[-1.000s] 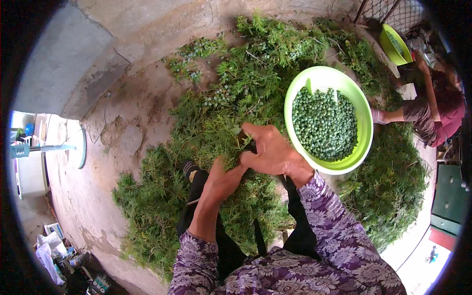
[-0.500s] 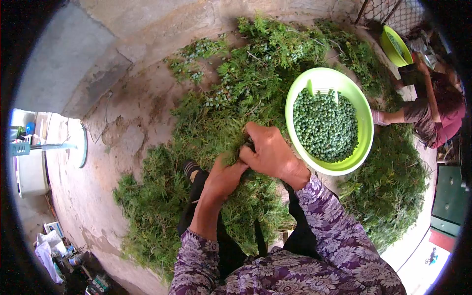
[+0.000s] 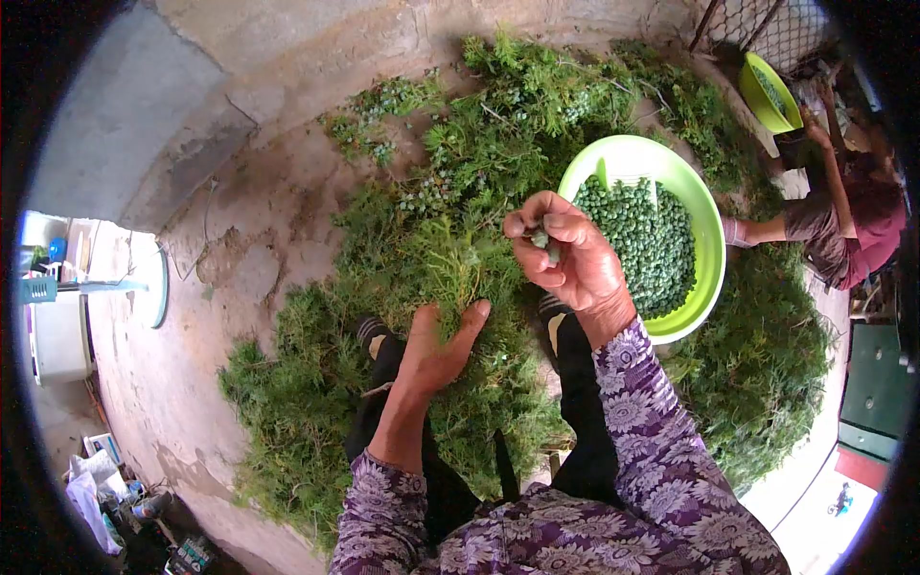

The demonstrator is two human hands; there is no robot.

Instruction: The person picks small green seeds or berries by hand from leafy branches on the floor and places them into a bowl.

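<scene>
My right hand (image 3: 575, 254) is raised with its palm turned up, its fingers curled round a few small green berries (image 3: 544, 241). It overlaps the left rim of a lime-green basin (image 3: 717, 240), which is filled with many similar berries (image 3: 632, 230). My left hand (image 3: 436, 350) is low over the cut greenery, its thumb spread away from the fingers. A feathery evergreen sprig (image 3: 448, 264) extends just beyond it, seemingly loose in the gap. Cut evergreen branches (image 3: 383, 230) lie beneath and around both hands, some bearing pale blue-green berries (image 3: 426, 192).
At the right, another person (image 3: 853, 216) sits beside a second lime-green basin (image 3: 770, 93). More branches (image 3: 757, 355) are heaped right of my legs. A concrete wall (image 3: 383, 38) runs along the back, and assorted clutter (image 3: 105, 489) lies at the lower left.
My hands have separated. The right hand has risen toward the basin with berries in its fingers, while the left has opened, its thumb now apart and the sprig ahead of it.
</scene>
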